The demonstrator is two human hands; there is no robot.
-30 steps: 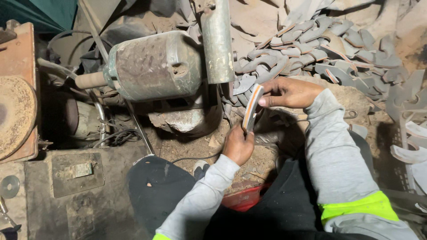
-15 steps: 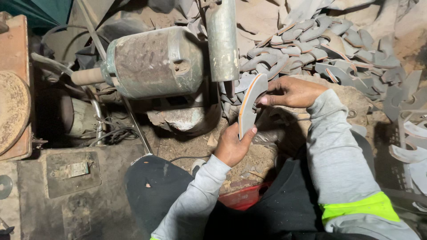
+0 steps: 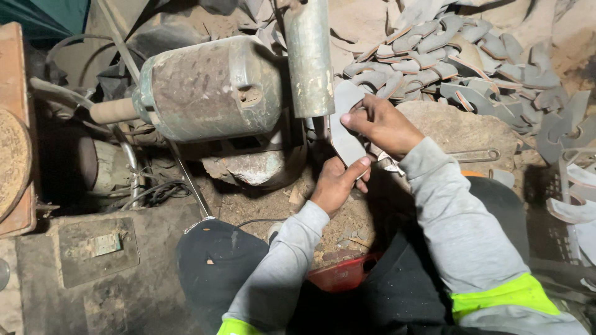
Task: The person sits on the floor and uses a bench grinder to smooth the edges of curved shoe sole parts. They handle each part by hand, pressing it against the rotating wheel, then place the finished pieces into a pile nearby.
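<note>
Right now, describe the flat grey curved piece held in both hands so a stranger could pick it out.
Find the big rusty motor drum and the grey cylinder beside it. Just below, the flat grey curved piece is pinched between the left hand and right hand. Similar pieces lie heaped behind; only this one is held.

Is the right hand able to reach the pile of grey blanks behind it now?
Probably yes. The right hand grips the top of the blade, and the pile lies just beyond, nothing between, but it must let go first.

L hand [image 3: 338,183], R hand [image 3: 382,124] gripping.
</note>
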